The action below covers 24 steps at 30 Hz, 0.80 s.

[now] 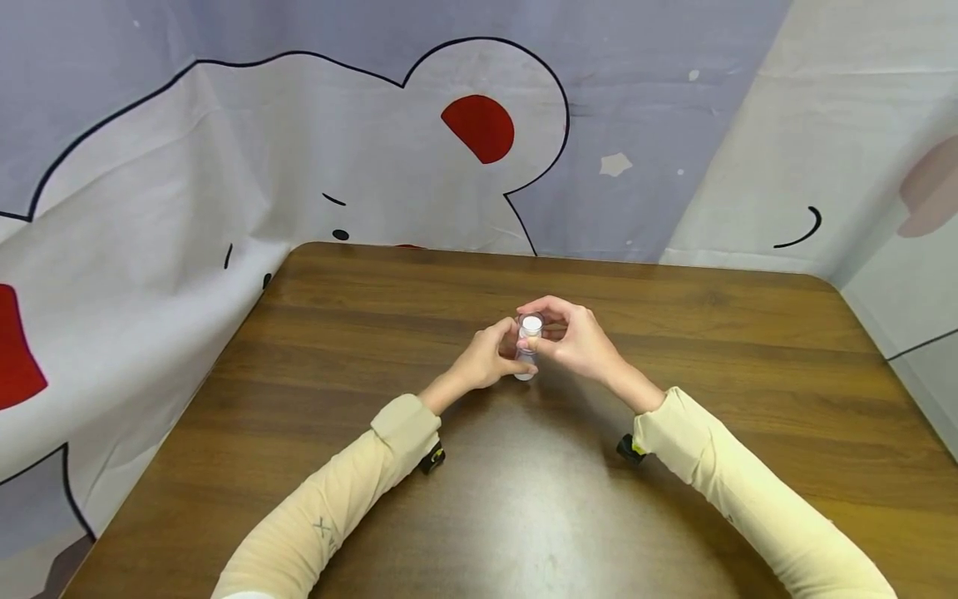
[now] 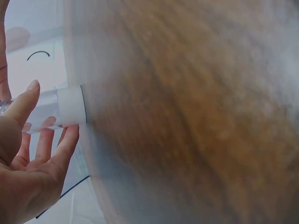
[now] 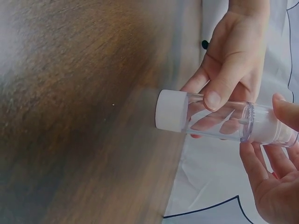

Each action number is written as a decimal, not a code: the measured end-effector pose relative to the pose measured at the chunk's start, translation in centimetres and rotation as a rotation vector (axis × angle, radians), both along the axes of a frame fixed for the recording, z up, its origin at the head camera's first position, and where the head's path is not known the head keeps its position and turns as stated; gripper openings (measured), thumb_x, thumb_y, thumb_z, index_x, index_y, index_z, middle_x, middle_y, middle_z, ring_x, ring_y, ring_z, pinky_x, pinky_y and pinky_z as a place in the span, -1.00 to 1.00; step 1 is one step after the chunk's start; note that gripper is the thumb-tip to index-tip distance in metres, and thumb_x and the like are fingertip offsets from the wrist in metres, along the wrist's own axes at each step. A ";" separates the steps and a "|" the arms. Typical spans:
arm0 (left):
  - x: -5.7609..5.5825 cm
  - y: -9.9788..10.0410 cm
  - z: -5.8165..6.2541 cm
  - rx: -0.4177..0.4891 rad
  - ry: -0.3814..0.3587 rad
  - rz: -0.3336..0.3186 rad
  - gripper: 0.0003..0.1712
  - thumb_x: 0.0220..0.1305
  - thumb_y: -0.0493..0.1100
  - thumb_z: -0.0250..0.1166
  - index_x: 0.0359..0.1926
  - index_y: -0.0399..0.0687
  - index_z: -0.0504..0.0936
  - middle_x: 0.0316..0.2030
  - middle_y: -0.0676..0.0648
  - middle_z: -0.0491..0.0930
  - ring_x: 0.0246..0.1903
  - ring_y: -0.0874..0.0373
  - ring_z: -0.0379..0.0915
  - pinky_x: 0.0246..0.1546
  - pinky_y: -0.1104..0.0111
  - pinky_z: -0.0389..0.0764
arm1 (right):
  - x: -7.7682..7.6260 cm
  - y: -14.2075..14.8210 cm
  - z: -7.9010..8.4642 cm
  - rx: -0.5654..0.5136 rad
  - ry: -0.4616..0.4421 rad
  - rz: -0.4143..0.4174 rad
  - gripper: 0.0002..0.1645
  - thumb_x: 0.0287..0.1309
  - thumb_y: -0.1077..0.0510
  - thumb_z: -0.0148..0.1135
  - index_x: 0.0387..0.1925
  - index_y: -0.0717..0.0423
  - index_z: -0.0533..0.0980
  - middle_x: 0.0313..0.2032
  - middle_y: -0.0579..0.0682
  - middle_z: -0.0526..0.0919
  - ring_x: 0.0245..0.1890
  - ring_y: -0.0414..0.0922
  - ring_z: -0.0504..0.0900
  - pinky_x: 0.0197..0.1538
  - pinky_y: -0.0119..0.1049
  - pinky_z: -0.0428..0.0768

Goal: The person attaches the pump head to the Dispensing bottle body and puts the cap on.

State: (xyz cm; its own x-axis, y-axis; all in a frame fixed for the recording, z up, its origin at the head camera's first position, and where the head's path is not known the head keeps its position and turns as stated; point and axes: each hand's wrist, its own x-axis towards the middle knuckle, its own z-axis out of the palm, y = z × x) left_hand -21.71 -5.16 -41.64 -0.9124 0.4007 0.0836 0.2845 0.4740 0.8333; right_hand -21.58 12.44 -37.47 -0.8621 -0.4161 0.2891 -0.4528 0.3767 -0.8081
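A clear plastic pump bottle (image 1: 530,325) stands upright between both hands. In the right wrist view its white base (image 3: 170,111) is right at the tabletop, and the see-through body shows fingers behind it. My left hand (image 1: 488,359) grips the body, with the thumb on one side and the fingers round the other. Around the white pump top with its clear cap (image 3: 271,125), my right hand (image 1: 582,339) closes its thumb and fingers. The left wrist view shows the body and base, while the top is mostly hidden behind the left thumb.
The brown wooden table (image 1: 359,333) spreads around the hands on all sides. Behind it and along its left and right edges hangs a printed cloth (image 1: 262,166) with white cartoon shapes.
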 end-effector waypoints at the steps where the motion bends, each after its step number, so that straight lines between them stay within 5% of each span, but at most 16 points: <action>1: 0.0 0.0 0.0 0.001 0.004 -0.001 -0.54 -0.01 -0.20 0.51 -0.16 -0.19 0.45 -0.13 -0.14 0.65 -0.28 0.22 0.51 -0.28 0.51 0.50 | 0.0 0.0 0.0 0.001 0.006 -0.004 -0.56 -0.06 0.27 0.48 -0.07 0.16 0.58 -0.14 0.12 0.71 -0.26 -0.05 0.70 -0.25 -0.23 0.70; 8: 0.2 -0.1 0.1 -0.010 0.000 0.002 -0.53 0.00 -0.19 0.51 -0.14 -0.19 0.45 -0.17 -0.13 0.63 -0.32 0.22 0.44 -0.34 0.52 0.43 | 0.1 -0.1 -0.3 0.003 0.038 -0.015 -0.56 -0.07 0.26 0.49 -0.08 0.13 0.58 -0.15 0.08 0.72 -0.26 -0.09 0.70 -0.25 -0.35 0.68; 18: 0.2 0.0 0.0 -0.028 0.000 0.012 -0.51 0.01 -0.16 0.51 -0.12 -0.22 0.45 -0.20 -0.13 0.66 -0.33 0.22 0.49 -0.34 0.50 0.47 | 0.6 -0.2 -0.3 -0.018 0.039 0.008 -0.55 0.01 0.27 0.43 -0.02 0.18 0.53 -0.08 0.15 0.68 -0.16 0.01 0.72 -0.09 -0.20 0.69; 24: 0.4 0.1 0.0 0.006 -0.016 0.004 -0.50 0.04 -0.21 0.48 -0.08 -0.24 0.42 -0.12 -0.19 0.65 -0.17 0.08 0.63 -0.24 0.44 0.62 | 0.6 -0.1 -0.3 -0.026 -0.036 -0.024 -0.47 0.02 0.31 0.41 0.03 0.26 0.42 -0.08 0.21 0.69 -0.05 0.05 0.68 -0.02 -0.20 0.67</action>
